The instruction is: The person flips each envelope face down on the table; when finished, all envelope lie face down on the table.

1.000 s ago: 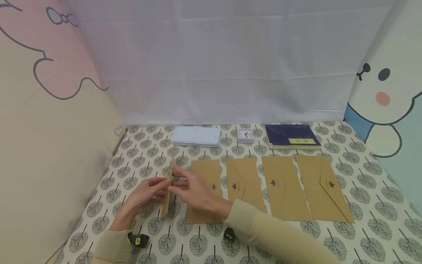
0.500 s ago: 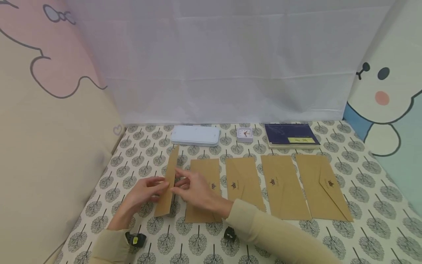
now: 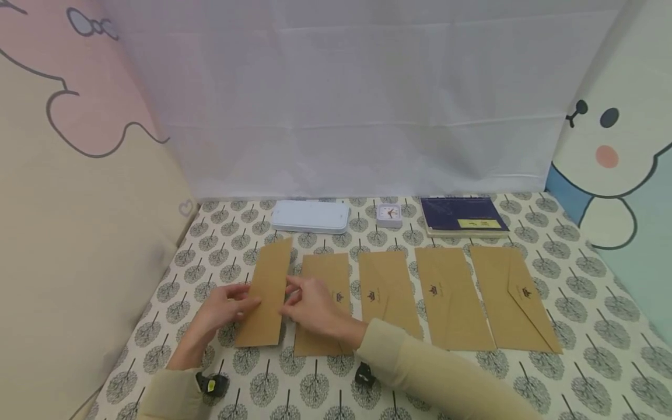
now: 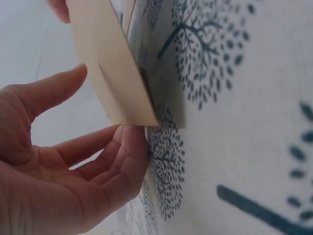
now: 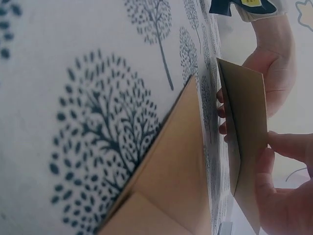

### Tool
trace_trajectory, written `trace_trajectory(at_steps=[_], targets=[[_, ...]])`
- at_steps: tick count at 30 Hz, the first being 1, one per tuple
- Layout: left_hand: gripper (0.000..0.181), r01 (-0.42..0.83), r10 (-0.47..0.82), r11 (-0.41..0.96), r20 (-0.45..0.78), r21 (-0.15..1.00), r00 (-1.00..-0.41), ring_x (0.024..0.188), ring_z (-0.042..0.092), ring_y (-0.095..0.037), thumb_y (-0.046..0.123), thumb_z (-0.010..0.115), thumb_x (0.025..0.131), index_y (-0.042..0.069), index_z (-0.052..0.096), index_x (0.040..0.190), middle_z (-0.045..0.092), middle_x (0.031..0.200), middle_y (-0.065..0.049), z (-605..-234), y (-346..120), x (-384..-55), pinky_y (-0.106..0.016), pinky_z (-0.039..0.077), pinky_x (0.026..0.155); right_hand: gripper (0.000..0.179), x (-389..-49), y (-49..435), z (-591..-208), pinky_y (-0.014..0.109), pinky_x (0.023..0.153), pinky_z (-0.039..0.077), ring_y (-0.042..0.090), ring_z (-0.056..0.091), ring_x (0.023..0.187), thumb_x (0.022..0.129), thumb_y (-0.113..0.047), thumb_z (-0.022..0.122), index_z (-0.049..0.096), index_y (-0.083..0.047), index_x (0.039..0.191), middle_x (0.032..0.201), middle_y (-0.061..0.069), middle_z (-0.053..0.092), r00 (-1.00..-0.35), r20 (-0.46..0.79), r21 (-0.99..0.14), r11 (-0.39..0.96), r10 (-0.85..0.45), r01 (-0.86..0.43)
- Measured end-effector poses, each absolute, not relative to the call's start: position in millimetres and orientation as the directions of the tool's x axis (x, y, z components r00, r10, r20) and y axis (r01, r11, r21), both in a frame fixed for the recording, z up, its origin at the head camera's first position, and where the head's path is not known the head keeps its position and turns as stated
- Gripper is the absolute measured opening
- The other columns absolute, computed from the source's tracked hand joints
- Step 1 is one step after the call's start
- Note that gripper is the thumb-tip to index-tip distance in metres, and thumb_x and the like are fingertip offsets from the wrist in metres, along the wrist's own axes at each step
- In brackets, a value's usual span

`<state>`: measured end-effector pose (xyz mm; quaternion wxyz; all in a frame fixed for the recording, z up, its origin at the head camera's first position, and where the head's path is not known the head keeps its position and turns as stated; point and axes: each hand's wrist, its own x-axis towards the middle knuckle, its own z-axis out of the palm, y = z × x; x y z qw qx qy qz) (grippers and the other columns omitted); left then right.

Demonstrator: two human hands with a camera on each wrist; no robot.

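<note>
A brown kraft envelope [image 3: 269, 289] is held tilted low over the left part of the table, its plain face up. My left hand [image 3: 223, 306] holds its left edge; in the left wrist view the thumb lies on the envelope [image 4: 105, 63] and the other fingers curl beneath it. At the opposite edge my right hand [image 3: 315, 306] pinches it between thumb and fingers. The right wrist view shows the flap side of this envelope [image 5: 247, 117]. Right below my right wrist lies another kraft envelope [image 3: 325, 268], partly hidden by the hand.
Three more kraft envelopes, [image 3: 391, 280] with crown prints, lie in a row to the right. Along the back stand a white case [image 3: 311, 216], a small alarm clock [image 3: 389, 215] and a dark blue book [image 3: 462, 214]. A tree-print cloth [image 3: 262, 385] covers the table.
The held envelope has turned from nearly edge-on to lying flatter, showing its plain face. My left hand has shifted slightly left and my right hand slightly right.
</note>
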<state>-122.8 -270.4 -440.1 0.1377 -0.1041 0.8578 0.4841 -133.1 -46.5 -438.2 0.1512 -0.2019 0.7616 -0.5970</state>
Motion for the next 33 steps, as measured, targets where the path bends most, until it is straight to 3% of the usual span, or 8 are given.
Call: trace_trajectory(at_steps=[12,20,24,27,30,33], targets=[[0.048,-0.246,-0.07,0.61,-0.258,0.753,-0.964,0.087,0.059,-0.027,0.007,0.069,0.084,-0.013,0.052,0.124,0.059,0.099,-0.017,-441.2,-275.3,-121.1,-0.033,0.053,0.069,0.079,-137.6,-54.3,-441.8,0.018,0.059,0.051,0.005,0.059,0.069,0.067,0.007,0.08,0.043,0.007,0.137,0.102,0.008,0.061,-0.884,-0.147,-0.91,0.41,-0.444,-0.055],[0.044,-0.233,-0.095,0.652,-0.227,0.722,-0.969,0.08,0.057,-0.024,-0.003,0.066,0.081,-0.013,0.054,0.123,0.057,0.092,-0.014,-442.7,-272.7,-120.9,-0.032,0.051,0.062,0.078,-143.2,-57.4,-446.9,0.018,0.057,0.05,0.006,0.059,0.064,0.064,0.006,0.082,0.046,0.01,0.133,0.098,0.007,0.06,-0.885,-0.158,-0.878,0.472,-0.439,-0.077],[0.043,-0.233,-0.116,0.7,-0.214,0.675,-0.97,0.076,0.057,-0.022,-0.004,0.065,0.079,-0.011,0.057,0.121,0.058,0.089,-0.012,-446.1,-272.7,-122.5,-0.031,0.05,0.061,0.049,-144.1,-57.9,-447.7,0.02,0.05,0.047,0.008,0.054,0.058,0.064,0.002,0.083,0.061,0.007,0.108,0.083,0.004,0.057,-0.884,-0.161,-0.85,0.517,-0.438,-0.101],[0.043,-0.231,-0.125,0.727,-0.206,0.647,-0.971,0.075,0.057,-0.021,-0.004,0.065,0.079,-0.01,0.058,0.12,0.059,0.088,-0.011,-447.5,-272.3,-123.0,-0.03,0.05,0.06,0.031,-144.5,-58.5,-448.0,0.022,0.043,0.037,0.009,0.043,0.052,0.065,-0.001,0.083,0.058,0.0,0.082,0.068,0.0,0.047,-0.886,-0.167,-0.823,0.556,-0.433,-0.116],[0.043,-0.225,-0.123,0.738,-0.201,0.636,-0.972,0.074,0.058,-0.022,-0.004,0.065,0.079,-0.011,0.058,0.12,0.058,0.087,-0.011,-446.6,-270.9,-123.0,-0.031,0.051,0.06,0.031,-145.0,-59.0,-448.5,0.022,0.042,0.032,0.009,0.037,0.052,0.064,-0.002,0.083,0.054,-0.002,0.076,0.066,0.0,0.042,-0.887,-0.166,-0.811,0.571,-0.431,-0.125],[0.044,-0.226,-0.122,0.742,-0.205,0.631,-0.971,0.076,0.058,-0.023,-0.004,0.065,0.078,-0.012,0.057,0.121,0.058,0.087,-0.012,-444.7,-269.3,-122.6,-0.033,0.052,0.062,0.031,-145.3,-59.0,-448.8,0.022,0.044,0.034,0.009,0.039,0.054,0.063,-0.002,0.083,0.056,-0.002,0.078,0.069,0.0,0.045,-0.888,-0.166,-0.801,0.584,-0.429,-0.132]])
